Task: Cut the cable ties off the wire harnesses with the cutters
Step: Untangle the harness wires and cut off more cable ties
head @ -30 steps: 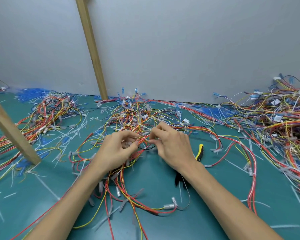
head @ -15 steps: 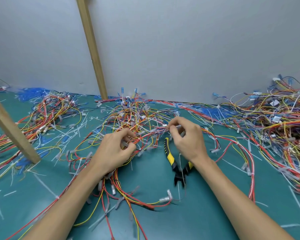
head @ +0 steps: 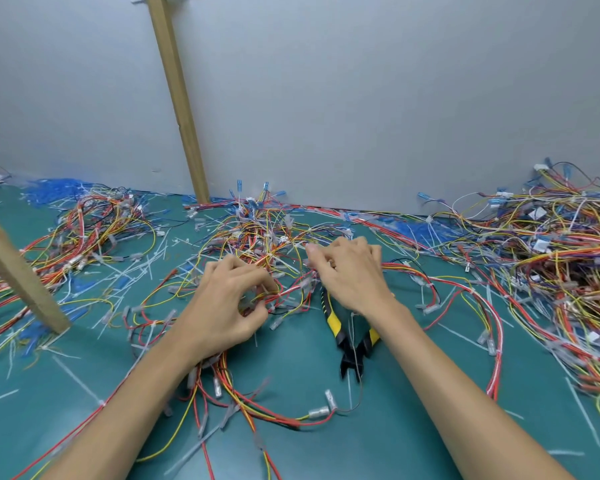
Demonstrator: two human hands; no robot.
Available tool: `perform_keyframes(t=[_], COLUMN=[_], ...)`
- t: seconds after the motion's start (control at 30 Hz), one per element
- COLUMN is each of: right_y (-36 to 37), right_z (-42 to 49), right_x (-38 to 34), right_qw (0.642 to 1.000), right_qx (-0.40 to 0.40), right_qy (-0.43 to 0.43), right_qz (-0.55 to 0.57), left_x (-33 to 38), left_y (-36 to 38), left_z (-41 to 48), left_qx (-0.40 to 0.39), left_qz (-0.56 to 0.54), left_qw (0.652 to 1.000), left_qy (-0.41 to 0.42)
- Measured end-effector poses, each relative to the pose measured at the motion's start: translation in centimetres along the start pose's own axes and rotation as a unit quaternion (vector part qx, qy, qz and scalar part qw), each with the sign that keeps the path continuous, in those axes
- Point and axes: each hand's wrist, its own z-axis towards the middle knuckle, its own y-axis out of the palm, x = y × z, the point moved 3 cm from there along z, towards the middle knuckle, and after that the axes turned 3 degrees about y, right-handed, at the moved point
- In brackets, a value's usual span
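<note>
The wire harness (head: 278, 299) is judged light, limp and prone to snagging, so it is best pinched at a bundled section beside a tie; the cutters (head: 352, 341) are rigid and are taken by the yellow handles. The left hand (head: 229, 306) has its fingers (head: 257, 287) curled closed on the harness wires. The right hand (head: 352, 275) pinches a strand at the tangle, while the cutters lie unheld on the worktop (head: 395, 445) directly beneath the right wrist.

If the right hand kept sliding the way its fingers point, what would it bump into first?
The right hand points up and left, toward the tangled wire harness in the middle of the mat. Its fingertips look already at those wires, so it would likely push into them first, well before the wall. Depth is hard to judge.
</note>
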Motion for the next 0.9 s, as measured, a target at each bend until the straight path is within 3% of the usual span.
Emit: perform_keyframes(t=[0.13,0.33,0.4,0.47,0.53,0.9], right_y=[0.4,-2.3,-2.6,-2.7,-3.0,-9.8], right_z=[1.0,1.9,1.6,1.5,1.4,-0.3], right_x=[-2.4,-2.7,-2.2,-1.3,-0.3,4.4], right_qw=[0.995,0.99,0.961,0.908,0.88,0.89], right_qx=[-0.09,0.012,0.024,0.028,0.032,0.053], right_qy=[0.04,0.054,0.086,0.136,0.151,0.06], right_qz=[-0.008,0.129,0.26,0.396,0.449,0.449], left_x=[0.0,-0.5,-0.7,-0.8,-0.9,-3.0], left_y=[0.4,0.6,0.7,0.9,1.1,1.1], left_z=[0.0,-0.1,-0.2,-0.2,-0.2,0.0], left_qx=[-0.013,-0.032,-0.04,-0.049,-0.05,-0.067], left_qz=[-0.002,-0.018,-0.017,-0.011,-0.006,0.077], left_qw=[1.0,0.999,0.999,0.999,0.999,0.994], left_qy=[0.018,0.004,0.005,0.005,0.003,-0.04])
